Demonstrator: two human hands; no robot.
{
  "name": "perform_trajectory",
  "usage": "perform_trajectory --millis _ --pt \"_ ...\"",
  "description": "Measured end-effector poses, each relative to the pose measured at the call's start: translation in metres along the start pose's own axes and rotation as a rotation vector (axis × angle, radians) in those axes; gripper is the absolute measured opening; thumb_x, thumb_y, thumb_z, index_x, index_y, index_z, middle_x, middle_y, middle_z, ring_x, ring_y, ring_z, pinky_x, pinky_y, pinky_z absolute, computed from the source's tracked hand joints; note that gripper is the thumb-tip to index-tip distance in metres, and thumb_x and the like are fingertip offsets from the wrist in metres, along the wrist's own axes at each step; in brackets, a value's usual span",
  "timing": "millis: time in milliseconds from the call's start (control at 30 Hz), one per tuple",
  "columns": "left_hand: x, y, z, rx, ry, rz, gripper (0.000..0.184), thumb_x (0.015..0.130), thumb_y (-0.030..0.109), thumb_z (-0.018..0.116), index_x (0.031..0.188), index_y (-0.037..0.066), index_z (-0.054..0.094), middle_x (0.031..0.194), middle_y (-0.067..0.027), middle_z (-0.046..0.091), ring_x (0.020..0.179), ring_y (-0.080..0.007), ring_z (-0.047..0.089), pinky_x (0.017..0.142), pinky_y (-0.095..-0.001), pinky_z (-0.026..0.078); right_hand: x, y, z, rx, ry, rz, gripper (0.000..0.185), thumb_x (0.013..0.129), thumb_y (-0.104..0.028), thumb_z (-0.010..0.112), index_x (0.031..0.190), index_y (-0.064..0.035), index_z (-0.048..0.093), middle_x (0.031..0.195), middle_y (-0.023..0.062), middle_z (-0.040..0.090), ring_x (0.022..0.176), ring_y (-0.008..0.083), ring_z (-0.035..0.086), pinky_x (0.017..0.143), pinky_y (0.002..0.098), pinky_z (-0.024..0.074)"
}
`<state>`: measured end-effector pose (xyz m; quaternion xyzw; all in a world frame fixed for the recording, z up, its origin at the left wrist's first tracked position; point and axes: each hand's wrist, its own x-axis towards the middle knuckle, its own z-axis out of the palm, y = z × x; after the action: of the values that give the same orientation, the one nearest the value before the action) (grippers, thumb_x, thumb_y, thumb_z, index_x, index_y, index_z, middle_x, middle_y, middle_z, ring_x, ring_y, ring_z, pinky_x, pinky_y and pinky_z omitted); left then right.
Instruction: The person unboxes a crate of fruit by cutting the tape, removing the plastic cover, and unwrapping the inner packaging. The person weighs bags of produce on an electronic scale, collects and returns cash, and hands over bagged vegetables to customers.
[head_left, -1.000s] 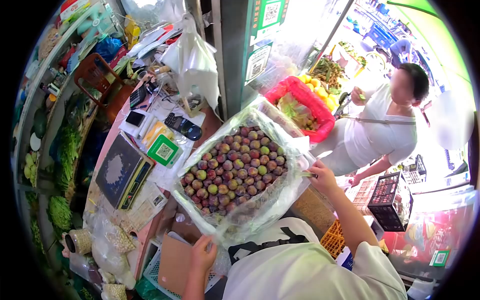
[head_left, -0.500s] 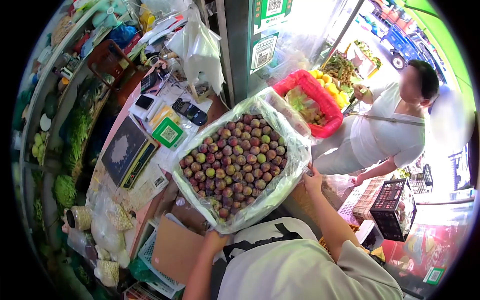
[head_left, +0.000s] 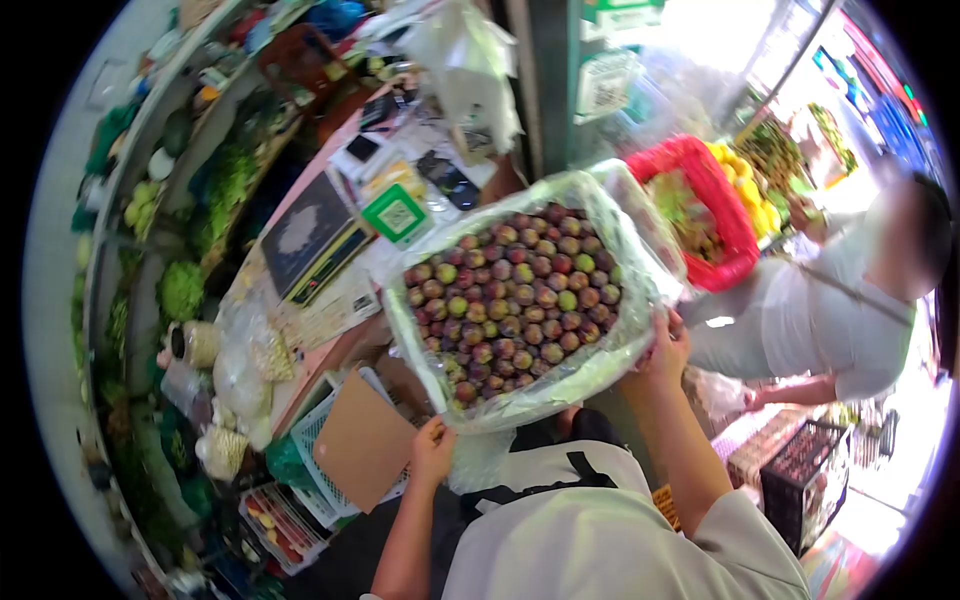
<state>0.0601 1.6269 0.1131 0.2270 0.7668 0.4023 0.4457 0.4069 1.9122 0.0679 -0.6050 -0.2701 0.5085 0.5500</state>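
Note:
A box lined with clear plastic [head_left: 545,395] is full of round purple, red and green fruits [head_left: 515,290]. My left hand [head_left: 433,450] grips its near left corner, fingers closed on the plastic-covered rim. At the right side, my right hand [head_left: 664,350] is closed on the edge of the same box. The box is tilted in view, and its underside is hidden. Just beyond its right end stands a red-lined container [head_left: 735,235] with leafy produce inside.
A scale [head_left: 315,235], a green QR code sign [head_left: 396,214] and phones lie on the table at left. A person in white [head_left: 830,320] stands at right, near yellow fruit [head_left: 745,190] and a black crate [head_left: 805,480]. A cardboard piece [head_left: 362,440] lies low left.
The view has swung, so the surroundings sit further right. Both hands still hold the fruit box, and more floor and a crate show at lower left.

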Motion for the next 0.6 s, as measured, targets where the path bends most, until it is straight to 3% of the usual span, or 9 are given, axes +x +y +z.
perform_trajectory --millis 67,133,200,300,400,467,533,567,600 --pt "0.000 0.001 0.001 0.015 0.028 0.044 0.032 0.096 0.008 0.063 0.127 0.000 0.064 0.100 -0.0055 0.072 0.086 -0.0093 0.064 0.077 -0.0255 0.051 0.005 0.010 0.002 0.068 0.002 -0.018 0.031 0.095 -0.024 0.073 0.120 -0.0058 0.067 0.074 -0.0010 0.065 0.046 0.0063 0.049 0.040 0.0244 0.0350" --pt "-0.001 0.001 0.004 0.021 0.060 0.065 0.032 0.096 0.011 0.064 0.126 0.001 0.066 0.092 -0.0008 0.071 0.083 -0.0065 0.060 0.075 -0.0240 0.048 0.012 0.015 0.000 0.050 0.011 -0.025 0.031 0.096 -0.023 0.072 0.120 -0.0038 0.066 0.086 0.0043 0.069 0.062 0.0100 0.060 0.053 0.0260 0.0479" --pt "0.000 -0.017 0.008 -0.004 0.111 0.041 0.030 0.097 0.012 0.065 0.124 0.001 0.067 0.093 0.0001 0.070 0.084 -0.0067 0.059 0.076 -0.0237 0.048 0.003 0.006 0.008 0.077 -0.057 -0.042 0.032 0.098 -0.022 0.070 0.122 -0.0009 0.064 0.104 0.0107 0.070 0.090 0.0170 0.068 0.079 0.0310 0.0569" --pt "0.007 -0.033 0.023 -0.194 0.216 0.031 0.026 0.097 0.012 0.067 0.121 0.001 0.069 0.092 0.0023 0.067 0.083 -0.0065 0.058 0.074 -0.0233 0.047 0.018 0.016 -0.003 -0.096 -0.051 -0.104 0.040 0.098 -0.031 0.070 0.125 -0.0029 0.065 0.099 0.0044 0.070 0.077 0.0096 0.064 0.063 0.0249 0.0510" --pt "0.009 -0.037 0.030 -0.128 0.170 0.012 0.025 0.098 0.014 0.065 0.119 0.002 0.070 0.093 0.0005 0.069 0.085 -0.0075 0.059 0.077 -0.0260 0.049 0.004 -0.019 0.000 -0.626 -0.079 -0.145 0.046 0.102 -0.041 0.061 0.123 -0.0009 0.066 0.102 0.0048 0.070 0.088 0.0132 0.065 0.075 0.0282 0.0519" --pt "0.012 -0.039 0.034 -0.134 0.215 0.048 0.023 0.097 0.016 0.065 0.115 0.003 0.071 0.093 -0.0019 0.070 0.087 -0.0091 0.062 0.080 -0.0287 0.052 0.046 0.021 -0.026 -0.459 -0.223 -0.186 0.046 0.105 -0.038 0.055 0.133 -0.0024 0.062 0.113 0.0084 0.070 0.097 0.0179 0.065 0.083 0.0289 0.0513" --pt "0.014 -0.044 0.041 -0.218 0.193 0.126 0.031 0.095 0.020 0.068 0.122 0.006 0.069 0.092 -0.0060 0.072 0.081 -0.0125 0.063 0.076 -0.0317 0.053 0.075 0.042 -0.038 -0.101 -0.263 -0.074 0.045 0.105 -0.032 0.053 0.136 0.0000 0.057 0.116 0.0154 0.071 0.091 0.0227 0.067 0.084 0.0314 0.0536" --pt "-0.001 -0.027 0.063 -0.137 0.269 0.205 0.033 0.095 0.021 0.070 0.124 0.007 0.068 0.088 -0.0064 0.071 0.079 -0.0133 0.062 0.075 -0.0322 0.053 0.068 0.009 -0.078 -0.261 -0.440 -0.023 0.037 0.101 -0.031 0.057 0.121 -0.0017 0.067 0.096 0.0156 0.073 0.075 0.0251 0.066 0.071 0.0381 0.0542" --pt "0.006 -0.043 0.064 -0.190 0.228 0.144 0.042 0.094 0.026 0.072 0.127 0.001 0.064 0.095 -0.0094 0.073 0.086 -0.0140 0.066 0.079 -0.0325 0.053 0.038 -0.020 -0.064 -0.398 -0.426 -0.145 0.036 0.101 -0.032 0.058 0.120 -0.0017 0.067 0.095 0.0153 0.072 0.074 0.0249 0.065 0.070 0.0383 0.0536"
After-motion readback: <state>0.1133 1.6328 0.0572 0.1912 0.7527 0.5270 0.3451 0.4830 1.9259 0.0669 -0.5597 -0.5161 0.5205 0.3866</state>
